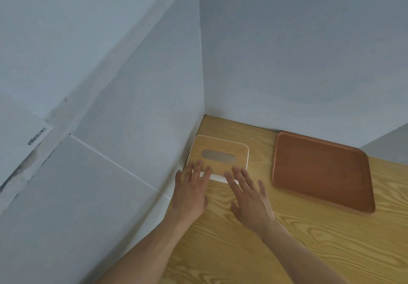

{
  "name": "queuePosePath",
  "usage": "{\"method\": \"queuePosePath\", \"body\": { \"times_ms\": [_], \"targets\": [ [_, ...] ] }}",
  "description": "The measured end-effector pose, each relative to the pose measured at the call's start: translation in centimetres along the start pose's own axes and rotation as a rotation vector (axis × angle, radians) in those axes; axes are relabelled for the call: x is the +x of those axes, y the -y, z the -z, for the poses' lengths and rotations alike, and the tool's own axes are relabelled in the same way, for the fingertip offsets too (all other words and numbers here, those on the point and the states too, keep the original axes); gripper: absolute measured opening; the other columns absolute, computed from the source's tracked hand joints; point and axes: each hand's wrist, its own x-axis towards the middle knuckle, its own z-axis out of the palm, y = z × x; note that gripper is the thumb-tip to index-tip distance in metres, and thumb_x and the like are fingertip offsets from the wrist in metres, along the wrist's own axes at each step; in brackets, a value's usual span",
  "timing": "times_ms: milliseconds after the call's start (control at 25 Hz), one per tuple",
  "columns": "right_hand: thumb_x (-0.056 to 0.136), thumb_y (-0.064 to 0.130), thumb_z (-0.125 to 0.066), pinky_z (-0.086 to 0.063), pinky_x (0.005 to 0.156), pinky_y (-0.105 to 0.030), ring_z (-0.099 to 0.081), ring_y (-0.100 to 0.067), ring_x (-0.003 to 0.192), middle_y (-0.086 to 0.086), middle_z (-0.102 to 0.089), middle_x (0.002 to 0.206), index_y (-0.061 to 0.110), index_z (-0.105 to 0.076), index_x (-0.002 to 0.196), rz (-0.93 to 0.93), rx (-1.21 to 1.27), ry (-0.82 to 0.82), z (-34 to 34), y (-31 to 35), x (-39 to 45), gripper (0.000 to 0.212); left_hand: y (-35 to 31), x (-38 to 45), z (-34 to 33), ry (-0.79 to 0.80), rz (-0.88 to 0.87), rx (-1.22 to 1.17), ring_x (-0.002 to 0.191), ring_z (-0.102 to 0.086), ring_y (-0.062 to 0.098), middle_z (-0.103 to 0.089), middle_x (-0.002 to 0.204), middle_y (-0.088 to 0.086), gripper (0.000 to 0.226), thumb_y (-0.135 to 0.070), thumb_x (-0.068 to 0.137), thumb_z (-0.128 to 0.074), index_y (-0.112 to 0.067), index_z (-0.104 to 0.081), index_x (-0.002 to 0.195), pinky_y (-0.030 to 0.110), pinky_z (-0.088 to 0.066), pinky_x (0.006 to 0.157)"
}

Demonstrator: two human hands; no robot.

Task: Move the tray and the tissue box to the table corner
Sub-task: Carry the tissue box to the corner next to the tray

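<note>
The tissue box (220, 149), white with a light wooden lid and an oval slot, stands in the table's far left corner against the left wall. My left hand (192, 192) lies flat with spread fingers, its fingertips touching the near edge of the lid. My right hand (248, 192) is also spread flat, fingertips at the box's near right edge. Neither hand grips anything. The brown wooden tray (320, 171) lies empty on the table to the right of the box, its far edge close to the back wall.
The light wooden table (309, 239) meets grey-white walls on the left (132, 129) and at the back (287, 63). A strip of bare tabletop separates the box from the tray.
</note>
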Motion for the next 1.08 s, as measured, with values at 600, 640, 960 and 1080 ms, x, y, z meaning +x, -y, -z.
{"method": "queuePosePath", "body": {
  "times_ms": [600, 640, 960, 1080],
  "targets": [
    [0.09, 0.036, -0.059, -0.026, 0.113, -0.06, 0.004, -0.016, 0.154, 0.007, 0.005, 0.169, 0.036, -0.004, 0.157, -0.091, 0.031, 0.071, 4.7, -1.8, 9.4, 0.087, -0.3, 10.6, 6.5, 0.198, 0.01, 0.16, 0.147, -0.013, 0.033, -0.002, 0.163, 0.015, 0.082, -0.023, 0.086, -0.065, -0.018, -0.014, 0.15, 0.055, -0.026, 0.11],
    [0.09, 0.035, -0.059, -0.027, 0.112, -0.06, 0.004, -0.016, 0.154, 0.007, 0.005, 0.169, 0.036, -0.005, 0.157, -0.093, 0.036, 0.074, 4.9, -1.8, 9.9, 0.087, -0.2, 11.0, 6.7, 0.201, 0.011, 0.159, 0.148, -0.012, 0.032, -0.001, 0.163, 0.015, 0.082, -0.022, 0.086, -0.065, -0.018, -0.013, 0.15, 0.056, -0.028, 0.11],
    [0.09, 0.032, -0.06, -0.035, 0.112, -0.056, 0.007, -0.017, 0.154, 0.008, 0.008, 0.169, 0.036, -0.005, 0.157, -0.108, 0.1, 0.056, 5.3, -2.8, 12.5, 0.086, 0.0, 13.6, 6.9, 0.215, 0.015, 0.137, 0.149, -0.008, 0.029, 0.004, 0.164, 0.012, 0.087, -0.024, 0.087, -0.064, -0.021, -0.007, 0.151, 0.052, -0.038, 0.103],
    [0.091, 0.031, -0.059, -0.04, 0.11, -0.052, 0.007, -0.016, 0.154, 0.008, 0.007, 0.169, 0.036, -0.006, 0.157, -0.113, 0.106, 0.046, 5.6, -3.1, 13.1, 0.086, 0.2, 14.3, 7.3, 0.222, 0.01, 0.121, 0.149, -0.007, 0.028, 0.006, 0.164, 0.009, 0.088, -0.028, 0.086, -0.065, -0.023, -0.006, 0.152, 0.05, -0.04, 0.099]
  ]
}}
